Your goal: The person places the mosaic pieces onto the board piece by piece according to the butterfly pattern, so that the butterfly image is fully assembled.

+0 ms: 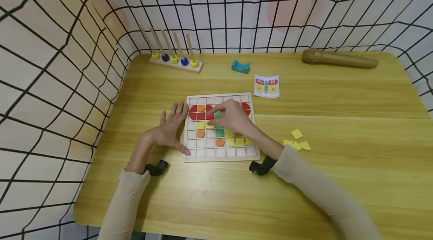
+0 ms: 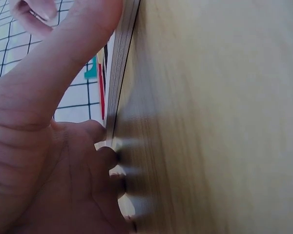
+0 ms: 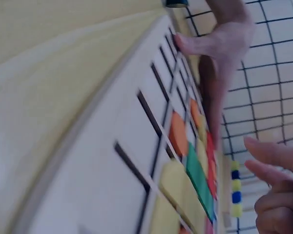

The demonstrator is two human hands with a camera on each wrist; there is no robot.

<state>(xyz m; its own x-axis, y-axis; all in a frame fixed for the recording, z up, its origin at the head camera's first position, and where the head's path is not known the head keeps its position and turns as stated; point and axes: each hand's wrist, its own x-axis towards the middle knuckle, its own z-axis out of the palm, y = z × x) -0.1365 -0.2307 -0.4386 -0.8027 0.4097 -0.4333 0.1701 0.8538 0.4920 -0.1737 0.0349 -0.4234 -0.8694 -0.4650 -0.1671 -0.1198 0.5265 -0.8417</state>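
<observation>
A wooden grid board [image 1: 201, 153] lies on the table with red, orange, green and yellow flat pieces in its cells. Against its left edge rests my left hand [image 1: 169, 129], fingers spread, with the thumb at the lower left corner. The left wrist view shows that thumb and fingertips along the board's side. Over the board's middle is my right hand [image 1: 231, 116], hiding some of the pieces. Its thumb and index finger are apart near a yellow square [image 1: 210, 124]; in the right wrist view I see nothing between these fingertips [image 3: 251, 144].
Several loose yellow pieces [image 1: 297, 133] lie right of the board. Behind it are a butterfly pattern card [image 1: 267, 86], a teal block [image 1: 240, 67], a peg stand with rings [image 1: 176, 63] and a brown stick [image 1: 339, 59]. Black netting [image 1: 236, 27] surrounds the table's back and sides.
</observation>
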